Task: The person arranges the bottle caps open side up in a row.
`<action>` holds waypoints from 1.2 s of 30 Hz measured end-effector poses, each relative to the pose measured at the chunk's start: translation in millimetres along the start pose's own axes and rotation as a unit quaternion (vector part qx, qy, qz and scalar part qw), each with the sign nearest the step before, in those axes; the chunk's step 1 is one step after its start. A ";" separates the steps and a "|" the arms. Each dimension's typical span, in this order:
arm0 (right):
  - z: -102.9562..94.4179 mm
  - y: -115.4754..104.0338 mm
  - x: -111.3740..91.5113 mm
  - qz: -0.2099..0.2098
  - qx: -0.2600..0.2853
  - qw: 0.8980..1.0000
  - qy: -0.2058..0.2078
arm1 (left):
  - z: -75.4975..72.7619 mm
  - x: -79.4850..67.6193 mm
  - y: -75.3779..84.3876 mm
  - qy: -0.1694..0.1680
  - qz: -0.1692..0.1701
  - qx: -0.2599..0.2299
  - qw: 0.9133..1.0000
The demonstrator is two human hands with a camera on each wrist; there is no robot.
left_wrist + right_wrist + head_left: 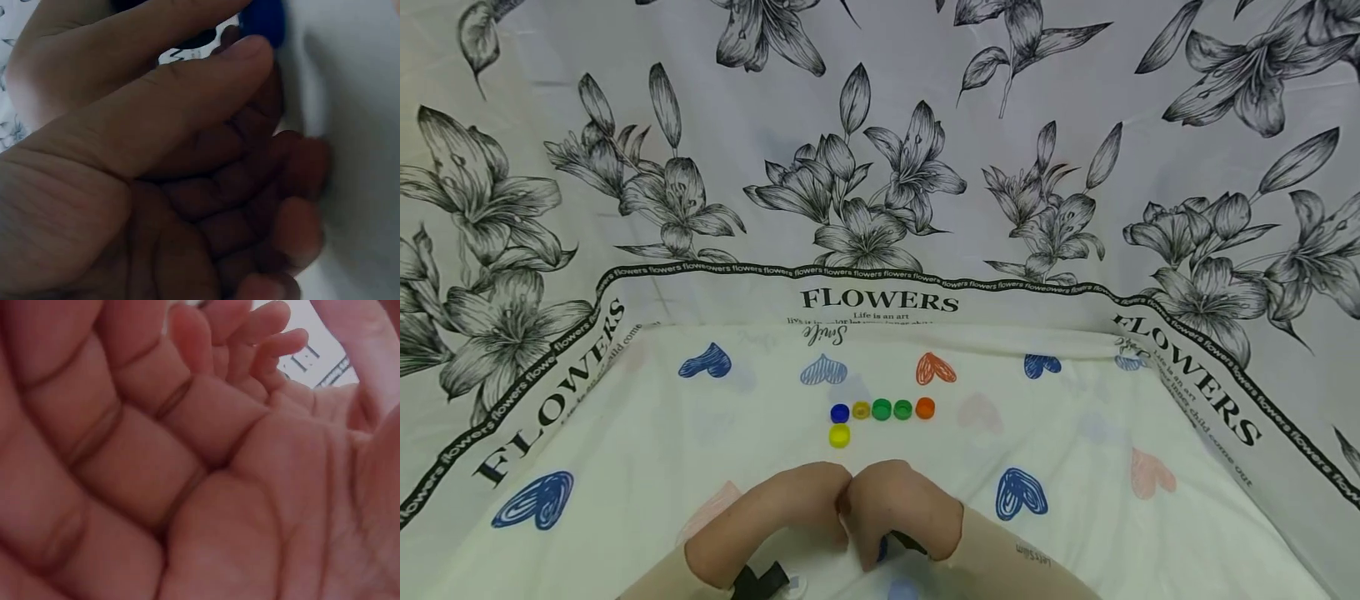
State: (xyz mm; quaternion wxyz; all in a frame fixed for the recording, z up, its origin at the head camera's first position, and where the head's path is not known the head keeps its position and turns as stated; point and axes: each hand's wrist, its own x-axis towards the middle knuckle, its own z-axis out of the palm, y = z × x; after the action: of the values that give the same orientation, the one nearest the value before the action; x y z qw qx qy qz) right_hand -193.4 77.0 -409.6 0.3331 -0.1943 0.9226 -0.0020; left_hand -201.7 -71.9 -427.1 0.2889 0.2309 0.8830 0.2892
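Note:
Both hands are brought together low in the middle of the head view, backs up and fingers bent downward. My left hand (808, 500) meets my right hand (895, 504) at the knuckles. In the left wrist view the left fingers (299, 231) curve loosely around nothing. Creased palm and bent fingers of the right hand fill the right wrist view, with nothing seen in them. A blue patch (262, 24) shows by the right hand; whether print or object is unclear. Beyond the hands sit a yellow bottle cap (839, 436) and a blue bottle cap (839, 413).
Right of the blue cap, a row continues with a gold cap (861, 410), two green caps (882, 409) and an orange cap (926, 407). A heart-printed white cloth (760, 433) covers the table. Behind it hangs a flower-printed curtain (700, 125).

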 end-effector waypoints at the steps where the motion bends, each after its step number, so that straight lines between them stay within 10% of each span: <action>1: 1.6 -0.1 -0.1 0.002 0.011 1.000 -0.002 | 1.8 0.3 0.6 -0.007 0.003 -0.001 1.000; 11: -25.3 54.9 13.1 -0.123 0.150 0.979 0.065 | -2.2 17.2 -6.1 0.068 0.037 -0.059 0.995; 18: -29.1 78.7 33.6 -0.119 0.279 0.945 0.126 | 0.0 24.0 -7.1 0.097 0.078 -0.088 0.988; 25: -31.7 82.9 40.6 -0.047 0.332 0.920 0.202 | 0.2 19.1 5.4 0.158 0.042 -0.065 0.984; 36: -36.9 87.9 21.7 -0.053 0.259 0.937 0.228 | -19.1 2.8 17.8 0.151 0.017 0.005 0.988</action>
State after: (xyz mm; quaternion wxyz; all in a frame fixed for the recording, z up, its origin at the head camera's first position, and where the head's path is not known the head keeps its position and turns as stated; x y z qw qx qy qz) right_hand -262.7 145.8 -405.9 0.1521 -0.1441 0.9298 -0.3025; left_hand -211.7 -64.5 -403.9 0.1464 0.2014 0.9138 0.3209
